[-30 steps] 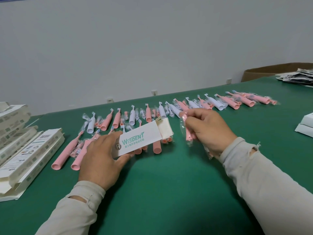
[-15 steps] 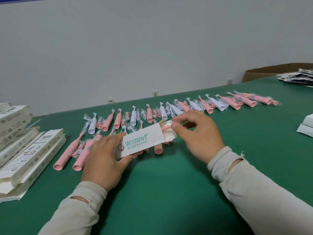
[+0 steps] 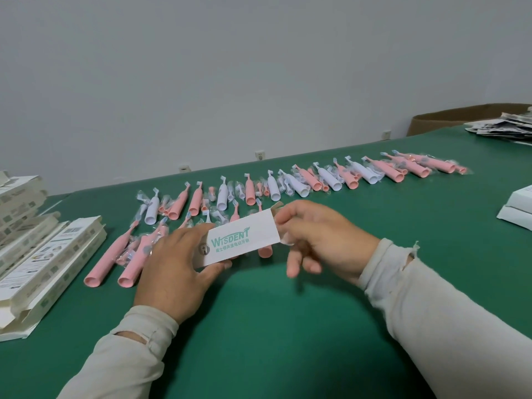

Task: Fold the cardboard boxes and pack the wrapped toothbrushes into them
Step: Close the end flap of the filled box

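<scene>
My left hand (image 3: 175,269) grips a small white cardboard box (image 3: 244,239) printed with green "WISDENT" lettering, holding it above the green table. My right hand (image 3: 322,243) is at the box's open right end, its thumb and fingers pinching the end flap. The toothbrush that went into the box is hidden inside. Behind the box lies a long row of wrapped pink and white toothbrushes (image 3: 313,180), with several more pink ones (image 3: 112,257) at the left.
Flat and folded white boxes (image 3: 43,263) are stacked at the left edge of the green table (image 3: 273,326). White boxes (image 3: 518,208) sit at the right edge. A brown carton (image 3: 449,116) and a pile of leaflets (image 3: 501,129) are at the far right.
My right hand carried a wrapped pink toothbrush to the box's open end and pushed it inside. It now pinches the end flap. My left hand has kept hold of the box.
</scene>
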